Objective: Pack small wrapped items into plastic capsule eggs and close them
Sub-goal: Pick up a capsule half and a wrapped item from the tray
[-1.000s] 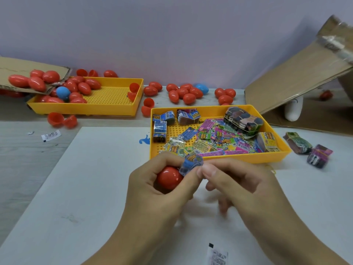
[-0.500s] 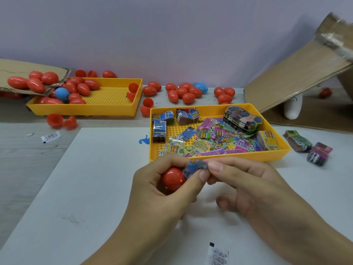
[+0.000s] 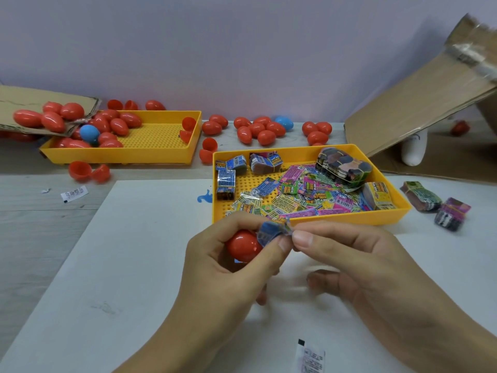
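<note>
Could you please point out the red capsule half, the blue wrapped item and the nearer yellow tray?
red capsule half [image 3: 243,246], head view, its rounded shell.
blue wrapped item [image 3: 269,232], head view, its crumpled middle.
nearer yellow tray [image 3: 349,218], head view, its front wall.

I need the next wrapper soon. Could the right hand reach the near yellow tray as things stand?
Probably yes: the right hand sits just in front of the near yellow tray, nothing between, but it is pinching the blue wrapper.

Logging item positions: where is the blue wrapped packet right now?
Head view, centre: the blue packet is pinched between left hand and right hand, against the red capsule half, just before the near tray.
</note>
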Action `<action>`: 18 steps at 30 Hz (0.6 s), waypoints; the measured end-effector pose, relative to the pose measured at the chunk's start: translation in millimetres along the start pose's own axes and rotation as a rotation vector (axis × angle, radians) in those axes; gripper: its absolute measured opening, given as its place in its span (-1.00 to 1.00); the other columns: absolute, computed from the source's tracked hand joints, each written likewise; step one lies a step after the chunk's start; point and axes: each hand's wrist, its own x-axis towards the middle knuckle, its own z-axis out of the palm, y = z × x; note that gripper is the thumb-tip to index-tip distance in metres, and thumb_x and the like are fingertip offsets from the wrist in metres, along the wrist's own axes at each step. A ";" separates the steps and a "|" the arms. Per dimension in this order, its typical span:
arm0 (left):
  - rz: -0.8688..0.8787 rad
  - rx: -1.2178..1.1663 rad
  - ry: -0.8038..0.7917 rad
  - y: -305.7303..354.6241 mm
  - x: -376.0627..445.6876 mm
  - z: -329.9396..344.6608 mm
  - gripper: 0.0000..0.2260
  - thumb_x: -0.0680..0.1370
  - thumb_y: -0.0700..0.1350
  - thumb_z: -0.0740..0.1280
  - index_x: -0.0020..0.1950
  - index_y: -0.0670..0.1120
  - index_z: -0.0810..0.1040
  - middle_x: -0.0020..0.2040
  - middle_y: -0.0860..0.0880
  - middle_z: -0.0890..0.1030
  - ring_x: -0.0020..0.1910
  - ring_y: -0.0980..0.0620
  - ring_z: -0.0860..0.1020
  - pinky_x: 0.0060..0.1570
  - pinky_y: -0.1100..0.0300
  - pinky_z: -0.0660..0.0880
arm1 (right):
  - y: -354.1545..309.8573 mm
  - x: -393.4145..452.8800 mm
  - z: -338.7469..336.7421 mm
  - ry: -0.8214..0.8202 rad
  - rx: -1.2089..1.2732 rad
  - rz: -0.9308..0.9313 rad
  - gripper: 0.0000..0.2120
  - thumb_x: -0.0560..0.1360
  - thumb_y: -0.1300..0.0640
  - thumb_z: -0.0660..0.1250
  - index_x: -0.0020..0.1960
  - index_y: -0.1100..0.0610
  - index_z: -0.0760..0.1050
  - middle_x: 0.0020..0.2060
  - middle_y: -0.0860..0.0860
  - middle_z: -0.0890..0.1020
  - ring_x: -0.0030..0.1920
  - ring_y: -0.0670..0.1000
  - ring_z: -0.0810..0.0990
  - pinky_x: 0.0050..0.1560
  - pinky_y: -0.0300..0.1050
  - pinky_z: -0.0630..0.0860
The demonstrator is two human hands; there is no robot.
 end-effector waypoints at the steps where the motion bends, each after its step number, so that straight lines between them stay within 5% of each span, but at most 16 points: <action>1: 0.002 0.002 0.003 -0.1 -0.1 -0.1 -0.88 0.30 0.04 0.49 -0.23 0.05 0.67 -0.41 -0.03 0.55 -0.57 0.10 0.46 -0.55 0.27 0.41 | -0.4 -0.2 -0.3 -0.015 -0.002 0.004 -0.69 0.17 0.06 0.59 -0.10 0.12 0.74 -0.10 0.13 0.72 -0.20 -0.07 0.59 -0.32 -0.22 0.51; 18: -0.007 -0.001 -0.037 -1.2 0.2 0.0 -0.85 0.31 0.04 0.50 -0.24 0.00 0.67 -0.42 -0.06 0.53 -0.55 0.08 0.48 -0.56 0.23 0.42 | 0.5 1.8 -3.8 -0.108 0.103 0.007 -0.83 0.26 0.05 0.55 -0.21 0.10 0.68 -0.18 0.05 0.70 -0.19 -0.08 0.60 -0.32 -0.24 0.49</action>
